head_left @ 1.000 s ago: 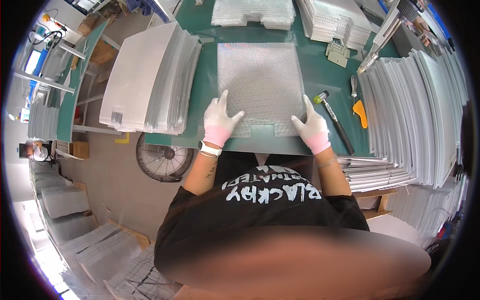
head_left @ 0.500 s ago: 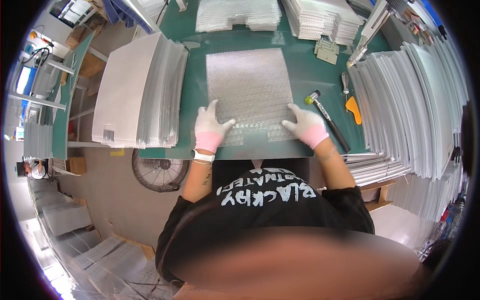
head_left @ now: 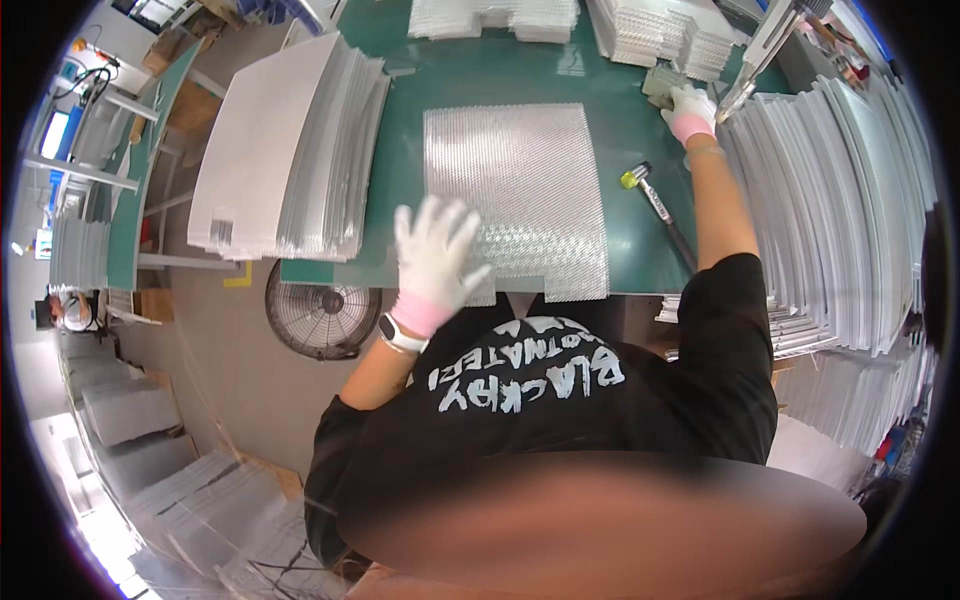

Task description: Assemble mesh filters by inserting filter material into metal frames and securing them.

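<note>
A translucent, textured plastic sheet with a notch in its near edge lies on the green table, its near end slightly over the front edge. My left hand, in a white glove with a pink cuff, is open above the sheet's near left corner, fingers spread. Whether it touches the sheet I cannot tell. Far to the right, my gloved right hand has its fingers closed around a small grey-green block; the glove covers part of it.
A hammer with a yellow-green face lies right of the sheet. Stacked panels stand at left and right. Notched sheets are piled at the back, with another pile beside them. A floor fan stands below the table's left.
The sheet has come toward me past the table edge. My right hand has left it and reached to the grey-green block. My left hand has shifted inward over the near left corner.
</note>
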A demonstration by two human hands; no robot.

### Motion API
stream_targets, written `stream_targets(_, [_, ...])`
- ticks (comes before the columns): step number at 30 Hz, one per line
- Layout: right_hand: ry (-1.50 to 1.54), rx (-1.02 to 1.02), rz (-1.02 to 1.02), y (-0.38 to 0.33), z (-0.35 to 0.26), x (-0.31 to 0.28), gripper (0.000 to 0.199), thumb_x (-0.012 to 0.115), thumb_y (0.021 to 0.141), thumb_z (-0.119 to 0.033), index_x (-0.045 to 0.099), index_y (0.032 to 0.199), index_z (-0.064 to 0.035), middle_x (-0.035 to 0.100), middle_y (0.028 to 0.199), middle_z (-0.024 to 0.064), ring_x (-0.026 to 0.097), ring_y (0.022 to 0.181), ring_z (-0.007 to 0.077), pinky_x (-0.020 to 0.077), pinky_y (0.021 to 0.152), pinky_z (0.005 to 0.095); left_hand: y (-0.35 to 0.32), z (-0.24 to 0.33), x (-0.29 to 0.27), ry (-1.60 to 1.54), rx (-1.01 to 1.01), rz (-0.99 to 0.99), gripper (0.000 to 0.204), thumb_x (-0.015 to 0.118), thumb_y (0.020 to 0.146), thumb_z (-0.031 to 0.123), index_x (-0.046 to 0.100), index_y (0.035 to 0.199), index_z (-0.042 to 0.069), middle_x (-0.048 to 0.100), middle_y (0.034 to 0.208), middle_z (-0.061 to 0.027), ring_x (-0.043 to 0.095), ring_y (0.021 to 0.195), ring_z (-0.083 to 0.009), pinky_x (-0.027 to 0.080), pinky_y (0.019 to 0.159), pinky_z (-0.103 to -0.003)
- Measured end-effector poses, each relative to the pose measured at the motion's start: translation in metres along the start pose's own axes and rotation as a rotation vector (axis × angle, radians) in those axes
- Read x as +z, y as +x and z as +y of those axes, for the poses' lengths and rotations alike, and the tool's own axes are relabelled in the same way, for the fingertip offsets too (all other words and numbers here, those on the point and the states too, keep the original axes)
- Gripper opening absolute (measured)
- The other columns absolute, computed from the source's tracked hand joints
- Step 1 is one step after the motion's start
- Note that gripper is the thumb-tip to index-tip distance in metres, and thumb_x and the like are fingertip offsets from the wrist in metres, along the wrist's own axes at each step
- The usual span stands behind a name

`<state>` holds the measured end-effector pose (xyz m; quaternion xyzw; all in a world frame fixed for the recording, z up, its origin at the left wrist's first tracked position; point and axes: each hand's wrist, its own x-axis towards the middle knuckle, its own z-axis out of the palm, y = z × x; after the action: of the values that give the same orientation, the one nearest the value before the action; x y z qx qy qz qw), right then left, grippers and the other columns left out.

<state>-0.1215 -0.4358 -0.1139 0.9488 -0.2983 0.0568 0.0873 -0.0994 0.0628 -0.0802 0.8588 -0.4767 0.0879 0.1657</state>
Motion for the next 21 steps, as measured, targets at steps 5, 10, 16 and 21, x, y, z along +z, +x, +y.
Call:
stream_targets(5, [0.959, -0.183, 0.321, -0.119, -0.084, -0.063, 0.021, 0.072, 0.081, -0.022, 0.066, 0.081, -0.0025, 0.061, 0.083, 0.0126, 0.060, 0.075, 0.0269, 0.0472, 0.068, 0.0390, -0.113, 0.022, 0.057, -1.210, -0.405, -0.397, 0.021, 0.063, 0.094, 0.021, 0.065, 0.086, 0.001, 0.067, 0.081, -0.0082, 0.065, 0.076, -0.0200, 0.051, 0.072, -0.031])
stream_targets(10, [1.263, -0.359, -0.484, -0.322, -0.158, -0.065, 0.027, 0.072, 0.084, -0.020, 0.065, 0.102, -0.0007, 0.068, 0.091, 0.0108, 0.067, 0.085, 0.0170, 0.0542, 0.075, 0.0307, -0.103, 0.035, 0.089, -1.926, -1.171, -0.170, 0.031, 0.054, 0.100, 0.025, 0.054, 0.115, -0.004, 0.061, 0.116, -0.0155, 0.061, 0.107, -0.0238, 0.051, 0.088, -0.039])
stream_targets(16, [2.479, 0.294, -0.816, -0.372, -0.211, 0.029, 0.036, 0.052, 0.101, -0.023, 0.045, 0.130, -0.0029, 0.060, 0.120, 0.0098, 0.064, 0.094, 0.0149, 0.0576, 0.077, 0.0313, -0.105, 0.043, 0.107, -1.955, -0.910, -0.035, 0.029, 0.059, 0.098, 0.021, 0.059, 0.112, -0.005, 0.065, 0.109, -0.0121, 0.064, 0.100, -0.0217, 0.052, 0.088, -0.036])
stream_targets(21, [2.091, 0.314, -0.717, -0.361, -0.206, 0.009, 0.029, 0.052, 0.100, -0.018, 0.057, 0.118, 0.0034, 0.067, 0.098, 0.0075, 0.065, 0.076, 0.0112, 0.0566, 0.069, 0.0268, -0.115, 0.044, 0.113, -1.996, -0.872, -0.086, 0.028, 0.048, 0.103, 0.017, 0.058, 0.115, -0.006, 0.062, 0.114, -0.0136, 0.059, 0.113, -0.0217, 0.049, 0.094, -0.035])
